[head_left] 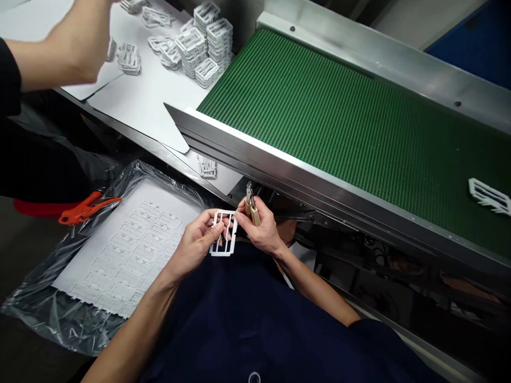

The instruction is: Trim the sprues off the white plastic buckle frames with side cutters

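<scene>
My left hand (pixel 198 236) grips a white plastic frame (pixel 224 253) by its left side, thumb across the front. The frame is flat, with slim bars running down its opening. At its upper right corner, the fingertips of my right hand (pixel 261 229) touch or nearly touch the edge. That same hand is closed around a small pair of nippers (pixel 251 206) with tan handles, its metal jaws pointing up and away from the frame. Both hands are in front of my dark blue clothing, just below the conveyor's near side.
A green conveyor belt (pixel 319 117) with metal rails carries another white part (pixel 489 196) at right. Stacks of white frames (pixel 194 48) stand on the paper-covered table (pixel 139 106). Lower left, a plastic-lined tray (pixel 72 282) holds thin parts; orange-handled cutters (pixel 85 208) lie beside it. A co-worker's arm (pixel 75 45) reaches in upper left.
</scene>
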Demonstrator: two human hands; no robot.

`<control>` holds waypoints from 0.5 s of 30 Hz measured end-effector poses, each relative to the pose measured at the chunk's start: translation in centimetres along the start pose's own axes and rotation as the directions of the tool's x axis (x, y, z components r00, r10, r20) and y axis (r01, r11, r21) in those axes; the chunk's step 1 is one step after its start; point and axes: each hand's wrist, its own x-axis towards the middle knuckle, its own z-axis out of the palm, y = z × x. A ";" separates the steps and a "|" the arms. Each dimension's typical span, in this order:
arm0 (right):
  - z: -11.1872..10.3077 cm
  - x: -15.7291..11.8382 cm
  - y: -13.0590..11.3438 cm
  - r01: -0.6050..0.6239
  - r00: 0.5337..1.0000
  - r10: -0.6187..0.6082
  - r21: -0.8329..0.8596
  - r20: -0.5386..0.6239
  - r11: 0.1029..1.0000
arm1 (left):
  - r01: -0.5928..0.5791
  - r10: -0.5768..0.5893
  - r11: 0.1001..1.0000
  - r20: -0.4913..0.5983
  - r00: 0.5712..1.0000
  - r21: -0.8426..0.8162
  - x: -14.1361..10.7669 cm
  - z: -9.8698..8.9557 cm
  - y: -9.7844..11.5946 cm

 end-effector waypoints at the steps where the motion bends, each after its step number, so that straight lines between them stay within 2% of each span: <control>1: 0.1 0.2 0.1 0.001 1.000 -0.001 0.006 -0.008 1.000 | -0.006 0.005 1.000 -0.007 1.000 -0.021 0.0 0.0 0.0; 8: 0.3 1.3 0.0 -0.002 0.999 0.003 0.026 -0.039 1.000 | -0.060 0.054 0.994 -0.071 0.996 -0.094 0.7 0.0 -0.4; 11: 0.4 1.3 0.7 -0.053 0.996 0.053 -0.007 -0.067 0.999 | -0.138 0.117 0.984 -0.167 0.979 -0.117 1.2 -0.3 -0.2; 15: 0.1 0.9 2.6 -0.138 0.988 0.134 -0.039 -0.078 0.990 | -0.215 0.188 0.974 -0.273 0.943 -0.069 1.5 -1.0 0.2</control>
